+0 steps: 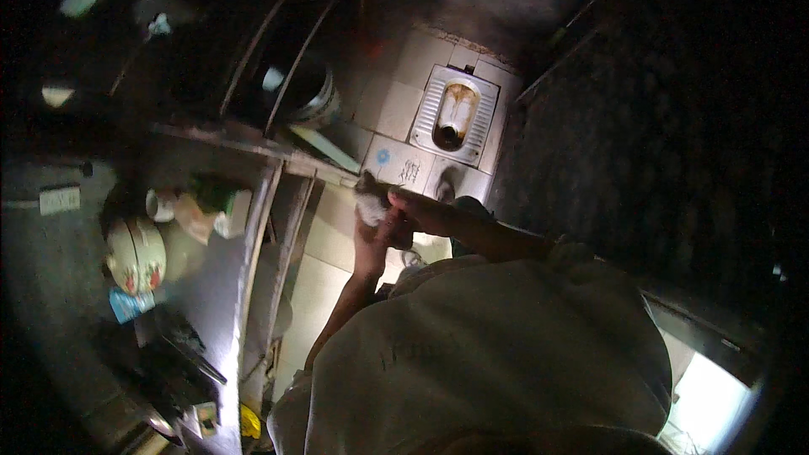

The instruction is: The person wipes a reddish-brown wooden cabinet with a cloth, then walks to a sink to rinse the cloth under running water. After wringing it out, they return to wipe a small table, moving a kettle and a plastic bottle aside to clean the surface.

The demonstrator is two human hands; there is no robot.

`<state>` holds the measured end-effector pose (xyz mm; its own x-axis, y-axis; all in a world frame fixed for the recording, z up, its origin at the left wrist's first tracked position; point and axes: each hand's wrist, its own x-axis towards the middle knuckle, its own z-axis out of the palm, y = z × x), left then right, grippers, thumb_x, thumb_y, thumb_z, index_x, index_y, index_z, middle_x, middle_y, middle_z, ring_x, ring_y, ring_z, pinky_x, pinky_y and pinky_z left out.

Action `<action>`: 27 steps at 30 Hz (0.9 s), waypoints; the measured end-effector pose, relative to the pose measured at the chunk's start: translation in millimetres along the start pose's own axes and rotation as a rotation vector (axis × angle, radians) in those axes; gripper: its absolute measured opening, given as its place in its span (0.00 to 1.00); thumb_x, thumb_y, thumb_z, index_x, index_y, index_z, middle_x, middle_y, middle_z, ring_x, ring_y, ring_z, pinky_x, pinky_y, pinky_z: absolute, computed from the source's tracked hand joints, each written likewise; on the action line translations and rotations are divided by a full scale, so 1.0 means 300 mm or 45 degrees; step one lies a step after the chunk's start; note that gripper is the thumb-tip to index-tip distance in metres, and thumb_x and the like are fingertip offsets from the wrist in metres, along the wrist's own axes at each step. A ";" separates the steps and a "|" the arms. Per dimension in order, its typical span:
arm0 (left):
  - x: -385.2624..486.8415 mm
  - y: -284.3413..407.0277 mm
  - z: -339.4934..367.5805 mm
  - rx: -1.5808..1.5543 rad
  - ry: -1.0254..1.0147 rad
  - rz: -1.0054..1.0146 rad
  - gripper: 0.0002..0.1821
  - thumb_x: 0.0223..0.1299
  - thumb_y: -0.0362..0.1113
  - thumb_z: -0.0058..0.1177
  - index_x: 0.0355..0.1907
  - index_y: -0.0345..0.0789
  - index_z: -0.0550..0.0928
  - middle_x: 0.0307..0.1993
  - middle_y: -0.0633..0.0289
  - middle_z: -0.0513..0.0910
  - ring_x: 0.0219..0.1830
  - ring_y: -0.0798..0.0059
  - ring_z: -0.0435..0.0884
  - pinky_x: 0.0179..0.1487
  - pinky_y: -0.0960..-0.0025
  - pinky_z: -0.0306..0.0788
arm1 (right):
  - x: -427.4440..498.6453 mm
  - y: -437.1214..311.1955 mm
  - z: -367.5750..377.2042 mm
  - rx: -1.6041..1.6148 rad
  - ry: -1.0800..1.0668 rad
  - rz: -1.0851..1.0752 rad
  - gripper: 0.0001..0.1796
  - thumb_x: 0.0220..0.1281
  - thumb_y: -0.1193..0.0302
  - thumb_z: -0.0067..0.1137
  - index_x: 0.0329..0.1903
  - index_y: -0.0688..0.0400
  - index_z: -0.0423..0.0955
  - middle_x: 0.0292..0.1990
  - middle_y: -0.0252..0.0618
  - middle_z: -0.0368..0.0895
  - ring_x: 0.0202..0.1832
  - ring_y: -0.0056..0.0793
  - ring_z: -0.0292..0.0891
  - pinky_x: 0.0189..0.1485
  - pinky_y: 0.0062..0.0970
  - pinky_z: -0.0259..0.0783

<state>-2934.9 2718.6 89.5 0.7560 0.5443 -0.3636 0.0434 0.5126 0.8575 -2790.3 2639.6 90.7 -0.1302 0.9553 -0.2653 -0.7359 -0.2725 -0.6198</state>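
Note:
My left hand (366,237) and my right hand (404,205) meet in front of my body. A small pale, fuzzy-looking object (374,210) with a dark end rests in my left hand; dim light and blur hide what it is. The fingers of my right hand lie against it or against my left hand, and I cannot tell which. Beyond them a white ceramic squat toilet (422,119) with brown stains in its bowl is set into the tiled floor (404,101). Blue and dark marks show on a tile just past my hands.
On the left, a dark countertop (208,303) holds a rounded floral-patterned appliance (136,256), a white cup (160,205) and a blue packet (129,304). A bucket (322,104) stands beyond the counter's end. A dark wall (607,145) rises at right; bright light enters an opening (711,401).

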 end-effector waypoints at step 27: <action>1.211 0.608 -0.044 0.443 0.414 -0.076 0.21 0.62 0.32 0.55 0.58 0.32 0.73 0.48 0.62 0.79 0.45 0.74 0.78 0.49 0.69 0.73 | -0.100 -2.119 -0.852 -0.530 1.583 -1.418 0.12 0.68 0.60 0.55 0.40 0.55 0.78 0.33 0.32 0.80 0.30 0.22 0.74 0.29 0.22 0.69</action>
<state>-2661.0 3018.5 109.0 0.5046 0.7283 -0.4636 0.3386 0.3270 0.8823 -2148.8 2755.0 303.8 0.9849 0.0900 0.1482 0.1270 0.2077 -0.9699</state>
